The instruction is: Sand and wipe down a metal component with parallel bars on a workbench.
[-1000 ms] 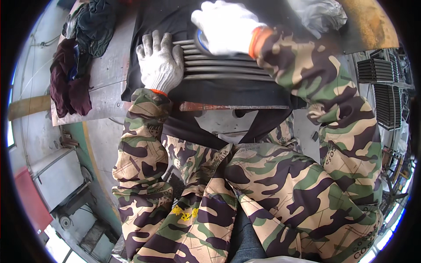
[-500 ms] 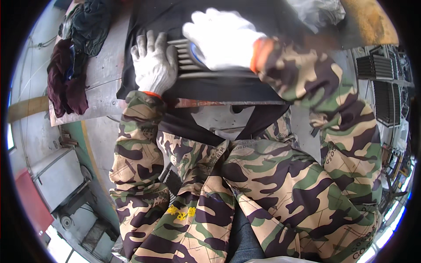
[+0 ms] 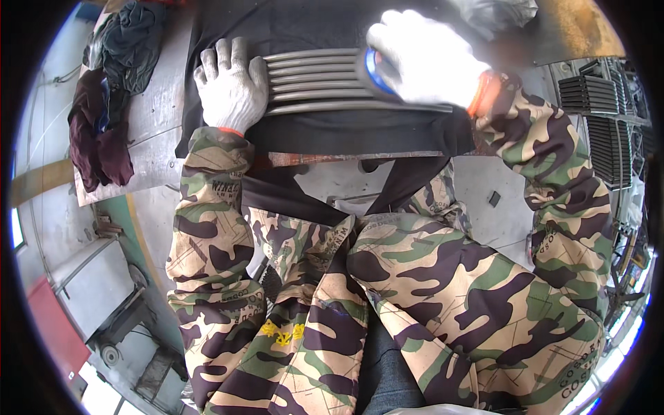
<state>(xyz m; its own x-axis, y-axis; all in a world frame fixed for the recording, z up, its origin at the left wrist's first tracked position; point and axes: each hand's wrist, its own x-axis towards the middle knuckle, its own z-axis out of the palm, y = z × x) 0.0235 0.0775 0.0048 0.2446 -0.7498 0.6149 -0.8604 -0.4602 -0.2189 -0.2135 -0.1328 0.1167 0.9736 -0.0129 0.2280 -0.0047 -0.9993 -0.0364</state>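
A grey ribbed metal grille (image 3: 315, 79) lies on a black cloth (image 3: 360, 131) over a workbench in front of me. My left hand (image 3: 232, 86), in a white knit glove, rests flat on the grille's left end, fingers spread. My right hand (image 3: 425, 59), also gloved in white, is blurred and closed around a round blue-and-dark pad (image 3: 373, 69) pressed on the grille's right part. Both sleeves are camouflage patterned.
Dark rags and clothes (image 3: 104, 124) lie piled on the metal bench top (image 3: 149, 117) at the left. More black ribbed grilles (image 3: 609, 124) are stacked at the right. My camouflage trousers (image 3: 387, 304) fill the lower view, above a grey floor (image 3: 498, 207).
My right hand has slid to the right along the grille with the pad. My left hand has stayed flat on the grille's left end.
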